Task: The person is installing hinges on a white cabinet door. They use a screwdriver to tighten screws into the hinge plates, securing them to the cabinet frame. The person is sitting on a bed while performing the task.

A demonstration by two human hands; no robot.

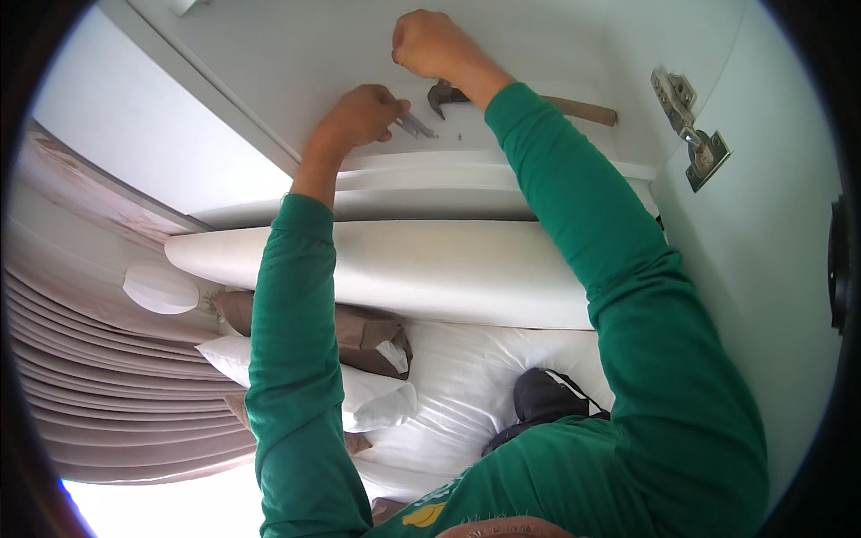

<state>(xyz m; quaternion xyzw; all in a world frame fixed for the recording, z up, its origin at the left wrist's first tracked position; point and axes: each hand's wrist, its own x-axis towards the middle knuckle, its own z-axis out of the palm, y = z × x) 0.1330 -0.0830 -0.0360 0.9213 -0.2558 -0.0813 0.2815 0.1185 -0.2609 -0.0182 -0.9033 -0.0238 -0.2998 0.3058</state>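
The step in hand looks like handling small hardware on the white shelf (507, 145): the left hand (366, 115) is closed in a pinch on a slim grey piece (415, 125), which points toward the right over the shelf, near its near edge. The right hand (435, 43) is farther in from that edge, its fingers curled into a loose fist; whether it grips something small or only rests there, I cannot tell. The two hands are apart, with a hammer (581, 109) lying between and below them, its claw head just beside the grey piece and its handle running under the right forearm toward the shelf's right side (neither hand is on it). A tiny dark bit (460, 137) lies between the grey piece and the near edge. The next move probably calls for a light, precise pinch by the left hand, keeping clear of the claw.
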